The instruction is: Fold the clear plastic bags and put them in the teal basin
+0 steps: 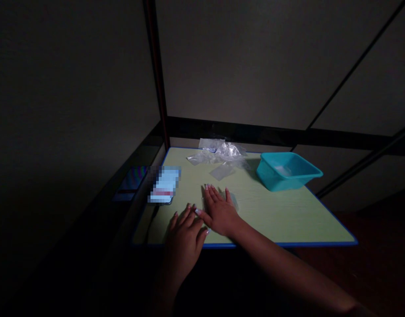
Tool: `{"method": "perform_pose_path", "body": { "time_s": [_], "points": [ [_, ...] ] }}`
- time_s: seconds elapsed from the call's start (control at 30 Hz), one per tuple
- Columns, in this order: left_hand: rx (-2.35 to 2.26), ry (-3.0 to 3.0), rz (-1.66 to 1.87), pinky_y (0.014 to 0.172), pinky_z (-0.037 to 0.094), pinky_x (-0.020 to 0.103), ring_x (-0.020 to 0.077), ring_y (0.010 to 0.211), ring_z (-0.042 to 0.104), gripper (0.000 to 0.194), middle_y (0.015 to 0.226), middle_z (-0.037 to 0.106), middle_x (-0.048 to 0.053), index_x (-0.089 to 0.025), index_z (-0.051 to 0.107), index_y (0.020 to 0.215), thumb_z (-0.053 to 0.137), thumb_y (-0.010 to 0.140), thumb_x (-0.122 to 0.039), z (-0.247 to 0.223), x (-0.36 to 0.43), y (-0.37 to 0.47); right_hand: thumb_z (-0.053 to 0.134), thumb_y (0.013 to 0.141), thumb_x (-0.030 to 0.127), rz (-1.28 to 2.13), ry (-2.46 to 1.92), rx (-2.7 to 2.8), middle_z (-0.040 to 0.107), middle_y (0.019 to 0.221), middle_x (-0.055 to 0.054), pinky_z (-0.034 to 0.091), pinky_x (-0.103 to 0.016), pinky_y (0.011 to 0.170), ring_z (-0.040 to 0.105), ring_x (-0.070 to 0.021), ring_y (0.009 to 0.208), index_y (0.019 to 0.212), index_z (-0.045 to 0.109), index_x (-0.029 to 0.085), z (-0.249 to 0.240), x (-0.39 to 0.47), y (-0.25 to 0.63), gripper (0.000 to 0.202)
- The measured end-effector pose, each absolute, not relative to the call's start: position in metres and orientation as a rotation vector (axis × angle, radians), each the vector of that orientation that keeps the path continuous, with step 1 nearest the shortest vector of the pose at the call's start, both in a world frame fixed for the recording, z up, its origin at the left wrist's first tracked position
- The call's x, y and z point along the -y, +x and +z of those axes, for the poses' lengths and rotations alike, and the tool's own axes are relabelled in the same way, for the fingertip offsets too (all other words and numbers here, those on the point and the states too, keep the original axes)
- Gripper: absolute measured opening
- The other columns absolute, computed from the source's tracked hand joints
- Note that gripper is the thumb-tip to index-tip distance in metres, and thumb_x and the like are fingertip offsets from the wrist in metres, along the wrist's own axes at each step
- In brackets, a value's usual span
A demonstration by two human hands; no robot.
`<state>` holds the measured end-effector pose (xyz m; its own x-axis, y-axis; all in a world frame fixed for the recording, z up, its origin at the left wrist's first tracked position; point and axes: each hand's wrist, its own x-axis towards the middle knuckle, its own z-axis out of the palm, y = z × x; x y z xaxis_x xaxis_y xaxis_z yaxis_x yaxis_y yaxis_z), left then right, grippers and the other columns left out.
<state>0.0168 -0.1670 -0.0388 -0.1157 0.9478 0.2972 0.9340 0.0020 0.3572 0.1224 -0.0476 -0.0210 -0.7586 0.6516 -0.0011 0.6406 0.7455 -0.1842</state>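
My right hand (220, 211) lies flat, fingers spread, partly over a small clear plastic bag (234, 201) on the pale green table (275, 220). Just left of it, my left hand (185, 231) rests at the table's front edge with its fingers apart. The two hands are close together, the right thumb near the left index finger. How much of the bag lies under the right palm is hidden.
Several clear plastic bags (224, 152) lie in a loose pile at the back. A turquoise basin (276, 180) stands at the back right. A lit phone (165, 185) with a cable lies at the left edge. Walls rise behind and left.
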Motion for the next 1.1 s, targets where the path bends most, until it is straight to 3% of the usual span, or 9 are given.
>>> {"method": "perform_pose_path", "body": {
  "time_s": [0.3,0.53,0.73,0.87,1.1],
  "points": [
    [-2.202,2.102,0.722,0.108,0.033,0.053,0.0261,0.134,0.04,0.033,0.135,0.056,0.009,-0.023,0.063,0.116,0.049,0.087,-0.017,-0.042,0.167,0.015,0.017,0.095,0.056,0.295,-1.05,2.878,0.01,0.154,-0.017,-0.004,-0.057,0.112,0.005,-0.0255,0.144,0.149,0.012,0.003,-0.022,0.05,0.122,0.076],
    [-2.26,2.108,0.681,0.106,0.036,0.05,0.0239,0.136,0.036,0.053,0.144,0.044,0.011,-0.019,0.051,0.133,0.037,0.084,-0.004,-0.049,0.159,0.006,0.015,0.096,0.054,0.382,-1.073,2.855,0.009,0.154,-0.017,-0.003,-0.055,0.112,0.005,-0.0248,0.144,0.149,0.011,0.002,-0.022,0.051,0.121,0.074],
    [-2.142,2.159,0.561,0.109,0.03,0.055,0.0231,0.14,0.028,0.079,0.145,0.043,0.005,-0.027,0.045,0.138,0.032,0.069,0.009,-0.035,0.145,0.008,0.01,0.097,0.05,0.543,-1.097,2.793,0.013,0.154,-0.015,-0.002,-0.054,0.113,0.007,-0.022,0.144,0.15,0.01,0.004,-0.019,0.048,0.123,0.069],
    [-2.065,2.201,0.58,0.11,0.028,0.056,0.0223,0.138,0.031,0.08,0.141,0.049,0.004,-0.027,0.046,0.137,0.031,0.067,0.009,-0.034,0.14,0.003,0.009,0.097,0.049,0.605,-1.074,2.759,0.013,0.154,-0.016,-0.004,-0.054,0.113,0.008,-0.0217,0.144,0.149,0.01,0.003,-0.018,0.047,0.124,0.069],
    [-2.02,2.264,0.757,0.112,0.03,0.047,0.0174,0.134,0.04,0.072,0.138,0.053,0.009,-0.021,0.047,0.137,0.029,0.073,0.006,-0.049,0.139,-0.01,0.011,0.097,0.049,0.643,-1.065,2.739,0.012,0.155,-0.013,-0.007,-0.056,0.111,0.009,-0.0221,0.144,0.15,0.004,0.007,-0.018,0.047,0.125,0.068]
  ]
}}
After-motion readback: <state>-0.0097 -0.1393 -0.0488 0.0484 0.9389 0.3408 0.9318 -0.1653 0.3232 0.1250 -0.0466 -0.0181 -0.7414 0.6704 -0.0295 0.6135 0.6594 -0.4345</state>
